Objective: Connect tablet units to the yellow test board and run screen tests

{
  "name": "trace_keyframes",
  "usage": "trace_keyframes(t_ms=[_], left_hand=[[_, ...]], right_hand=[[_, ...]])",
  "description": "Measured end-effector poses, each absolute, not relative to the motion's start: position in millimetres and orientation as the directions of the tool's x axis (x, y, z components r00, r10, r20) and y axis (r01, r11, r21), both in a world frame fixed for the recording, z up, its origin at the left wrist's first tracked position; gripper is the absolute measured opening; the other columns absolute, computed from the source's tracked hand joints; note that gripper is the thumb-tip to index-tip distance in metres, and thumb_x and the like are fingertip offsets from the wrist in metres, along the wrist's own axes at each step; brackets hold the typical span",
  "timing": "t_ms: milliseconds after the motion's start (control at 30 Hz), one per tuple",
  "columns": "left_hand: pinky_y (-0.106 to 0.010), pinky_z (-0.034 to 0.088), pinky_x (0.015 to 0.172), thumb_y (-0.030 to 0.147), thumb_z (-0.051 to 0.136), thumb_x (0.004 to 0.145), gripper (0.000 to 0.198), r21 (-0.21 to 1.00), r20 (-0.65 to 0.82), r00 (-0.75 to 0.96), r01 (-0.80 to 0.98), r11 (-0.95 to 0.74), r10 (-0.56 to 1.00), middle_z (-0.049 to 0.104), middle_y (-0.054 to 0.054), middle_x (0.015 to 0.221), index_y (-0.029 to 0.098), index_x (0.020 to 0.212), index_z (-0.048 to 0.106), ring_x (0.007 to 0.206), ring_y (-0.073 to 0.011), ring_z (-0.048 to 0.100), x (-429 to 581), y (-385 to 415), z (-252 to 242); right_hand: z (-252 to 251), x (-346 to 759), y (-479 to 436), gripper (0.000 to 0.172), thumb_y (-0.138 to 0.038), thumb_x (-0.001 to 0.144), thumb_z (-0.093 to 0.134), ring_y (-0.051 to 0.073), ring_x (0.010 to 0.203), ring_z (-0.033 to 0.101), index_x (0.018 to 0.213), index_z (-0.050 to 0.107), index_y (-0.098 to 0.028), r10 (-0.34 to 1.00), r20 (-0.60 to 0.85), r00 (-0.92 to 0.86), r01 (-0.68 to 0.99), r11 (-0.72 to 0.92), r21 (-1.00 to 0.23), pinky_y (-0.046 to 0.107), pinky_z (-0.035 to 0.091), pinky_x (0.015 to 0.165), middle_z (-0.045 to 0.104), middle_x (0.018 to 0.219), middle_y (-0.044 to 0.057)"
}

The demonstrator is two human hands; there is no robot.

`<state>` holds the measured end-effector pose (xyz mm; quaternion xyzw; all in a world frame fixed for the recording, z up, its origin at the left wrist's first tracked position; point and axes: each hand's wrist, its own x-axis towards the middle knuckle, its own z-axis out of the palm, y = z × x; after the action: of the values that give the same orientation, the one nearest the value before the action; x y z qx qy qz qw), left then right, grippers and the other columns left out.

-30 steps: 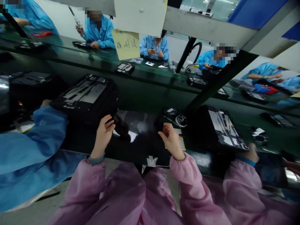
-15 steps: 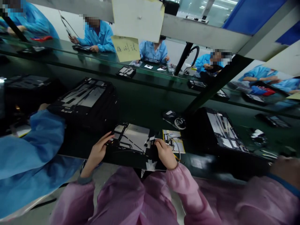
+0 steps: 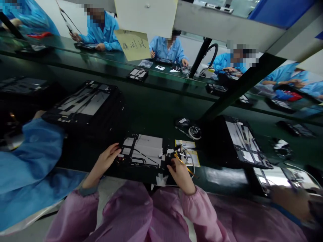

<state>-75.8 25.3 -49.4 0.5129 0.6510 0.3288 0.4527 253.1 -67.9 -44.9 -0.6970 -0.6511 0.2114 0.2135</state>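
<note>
In front of me lies an opened tablet-like device [image 3: 147, 146], with a large silver panel, black frame and dark ribbon cables. At its left edge, my left hand [image 3: 106, 159] has its fingers stretched out and apart, touching or nearly touching the frame. My right hand [image 3: 181, 174] is at the lower right corner, fingers curled together; whatever is in them is hidden. A thin yellow-orange strip or tool [image 3: 188, 167] runs beside that hand; I cannot tell whether it is held. Small white pieces [image 3: 170, 152] lie on the device's right end.
Stacks of similar devices stand at the left [image 3: 83, 101] and right [image 3: 237, 141]. Behind the right hand are a yellow-edged flat board [image 3: 194, 156] with cables, a mouse [image 3: 183, 122] and a coiled cable [image 3: 194, 132]. Co-workers' sleeves [image 3: 40, 144] flank me; others sit opposite.
My right hand has moved down and slightly right, from the white strip to the device's lower right corner. The raised strip now lies flatter. My left hand stays by the left edge.
</note>
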Motion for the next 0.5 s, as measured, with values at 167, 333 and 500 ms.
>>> trace_keyframes(t_ms=[167,333,500], left_hand=[[-0.039,0.054,0.091,0.052,0.063,0.079,0.056,0.924,-0.324,0.022,0.219,0.312,0.946,0.06,-0.007,0.134,0.027,0.128,0.057,0.119,-0.0294,0.059,-57.4,23.9,-24.2],[-0.043,0.055,0.092,0.047,0.07,0.073,0.052,0.961,-0.203,-0.04,0.183,0.207,0.978,0.058,-0.005,0.135,0.032,0.123,0.061,0.124,-0.0321,0.055,-52.9,24.0,-2.9],[-0.049,0.051,0.098,0.056,0.05,0.085,0.054,0.989,-0.132,0.034,-0.063,0.134,0.991,0.063,-0.008,0.128,0.027,0.131,0.057,0.124,-0.0319,0.055,-32.7,52.5,8.0]], right_hand=[[-48.7,256.2,-62.4,0.019,-0.025,0.083,0.054,0.025,0.083,0.067,0.1,0.059,-0.018,0.987,0.044,0.152,0.745,-0.085,-0.662,0.039,0.054,0.077,0.068,0.091,0.011],[-26.8,265.9,-48.5,0.027,-0.039,0.083,0.058,0.025,0.091,0.068,0.104,0.059,-0.021,0.985,-0.057,0.165,0.438,-0.125,-0.89,0.04,0.055,0.082,0.07,0.098,0.008],[8.4,280.5,-3.3,0.033,-0.045,0.08,0.063,0.024,0.098,0.067,0.106,0.062,-0.025,0.972,-0.106,0.208,0.124,-0.134,-0.983,0.038,0.057,0.078,0.07,0.103,0.005]])
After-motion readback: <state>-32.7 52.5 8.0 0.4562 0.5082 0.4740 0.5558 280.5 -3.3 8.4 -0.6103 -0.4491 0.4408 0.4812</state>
